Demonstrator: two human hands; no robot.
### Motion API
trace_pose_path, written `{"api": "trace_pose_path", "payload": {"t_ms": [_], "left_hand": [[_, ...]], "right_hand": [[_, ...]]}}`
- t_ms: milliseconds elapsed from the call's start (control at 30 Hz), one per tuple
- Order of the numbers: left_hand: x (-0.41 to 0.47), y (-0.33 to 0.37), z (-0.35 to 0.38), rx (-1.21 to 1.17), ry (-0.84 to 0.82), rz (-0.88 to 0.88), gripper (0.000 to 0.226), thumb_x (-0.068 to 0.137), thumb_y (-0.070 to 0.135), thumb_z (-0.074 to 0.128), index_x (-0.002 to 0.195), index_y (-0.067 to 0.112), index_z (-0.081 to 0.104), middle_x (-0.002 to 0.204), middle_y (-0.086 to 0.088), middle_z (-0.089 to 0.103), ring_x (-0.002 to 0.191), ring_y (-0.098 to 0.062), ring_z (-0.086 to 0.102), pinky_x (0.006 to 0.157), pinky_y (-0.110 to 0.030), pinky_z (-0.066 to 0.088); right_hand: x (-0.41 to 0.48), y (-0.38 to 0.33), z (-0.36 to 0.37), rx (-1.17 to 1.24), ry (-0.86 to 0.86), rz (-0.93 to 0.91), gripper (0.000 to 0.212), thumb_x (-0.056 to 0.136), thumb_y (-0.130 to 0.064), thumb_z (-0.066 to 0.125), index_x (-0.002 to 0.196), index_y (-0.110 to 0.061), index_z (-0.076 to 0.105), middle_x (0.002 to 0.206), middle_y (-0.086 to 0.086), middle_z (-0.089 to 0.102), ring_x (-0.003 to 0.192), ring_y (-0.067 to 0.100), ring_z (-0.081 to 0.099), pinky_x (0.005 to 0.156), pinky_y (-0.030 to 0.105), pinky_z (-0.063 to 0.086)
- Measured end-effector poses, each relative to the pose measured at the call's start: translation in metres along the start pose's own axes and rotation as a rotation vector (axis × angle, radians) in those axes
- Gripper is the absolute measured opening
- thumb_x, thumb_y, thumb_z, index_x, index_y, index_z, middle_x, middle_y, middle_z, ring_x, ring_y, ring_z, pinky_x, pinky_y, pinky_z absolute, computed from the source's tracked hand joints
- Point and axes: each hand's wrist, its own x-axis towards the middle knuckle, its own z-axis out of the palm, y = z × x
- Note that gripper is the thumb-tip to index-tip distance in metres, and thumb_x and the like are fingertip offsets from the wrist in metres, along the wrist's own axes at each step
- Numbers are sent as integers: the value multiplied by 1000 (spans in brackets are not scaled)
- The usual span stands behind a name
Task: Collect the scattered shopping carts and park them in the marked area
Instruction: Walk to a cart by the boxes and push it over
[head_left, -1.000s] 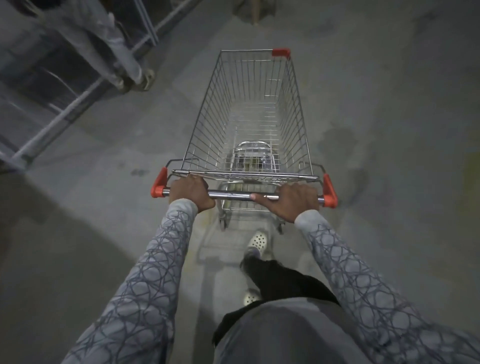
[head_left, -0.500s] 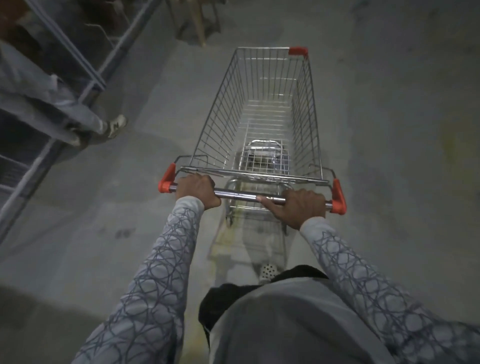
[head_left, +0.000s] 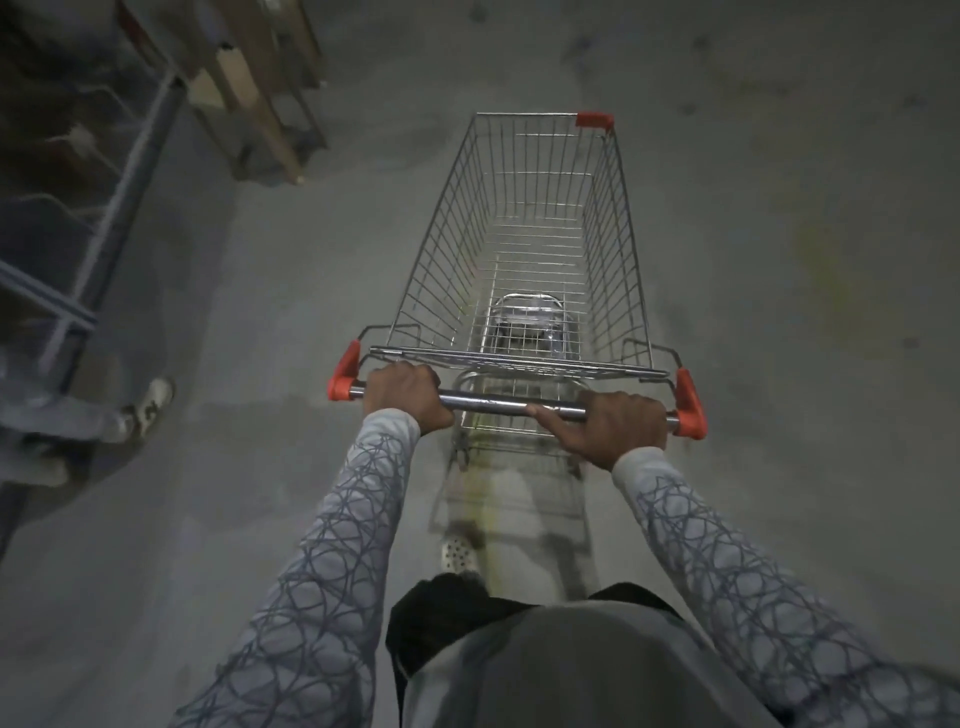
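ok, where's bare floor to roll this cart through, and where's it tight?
Free: the concrete floor right of the shopping cart and ahead of its front rim. A narrower bare strip runs along the cart's left side. Crowded: far left, where the metal rack, wooden frame and another person's shoe line the edge.

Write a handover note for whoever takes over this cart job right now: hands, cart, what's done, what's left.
Left hand: fingers curled round the handle bar, near its left red end cap.
Right hand: grips the same bar near the right end cap.
Shopping cart: upright on the concrete floor, pointing ahead. A shelving rack and another person's shoe lie to its left, apart from it.
Done: one cart is in hand.
Left: no marked area shows in view. Wheel this cart there, park it, then fetch the others.
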Motion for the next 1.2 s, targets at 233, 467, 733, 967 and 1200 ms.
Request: {"api": "trace_pose_path", "payload": {"t_ms": [233,467,733,967,1200], "left_hand": [[126,-27,-26,12,10,183,35,69,48,59,86,20,71,84,-2,69,82,-28,66,74,-34,49],[266,-26,-59,42,62,331,37,69,51,60,85,20,71,86,-3,70,83,-28,67,72,-33,45],[432,13,-116,40,106,390,38,70,49,59,89,19,73,92,-4,71,91,-29,67,74,-34,43],[555,52,-166,42,109,444,28,70,43,60,85,22,71,86,-1,69,87,-28,66,69,-32,38],[698,94,-203,85,151,526,29,68,44,58,82,21,71,82,-1,69,82,-29,66,68,-31,39]], "right_hand": [[101,-20,-6,9,18,180,100,65,-101,0,72,-25,65,51,-3,54,49,18,55,60,27,48],[216,-14,-17,13,7,329,102,64,-102,1,59,-20,62,49,-2,51,48,17,53,62,27,47],[367,35,-30,8,125,429,97,69,-100,11,51,-16,55,42,-2,40,42,16,40,54,24,34],[480,82,-50,30,101,497,97,69,-100,11,54,-16,56,44,-1,40,45,18,44,55,24,33],[596,127,-65,17,91,554,93,72,-98,13,55,-17,55,46,-1,42,45,16,43,52,24,30]]}}
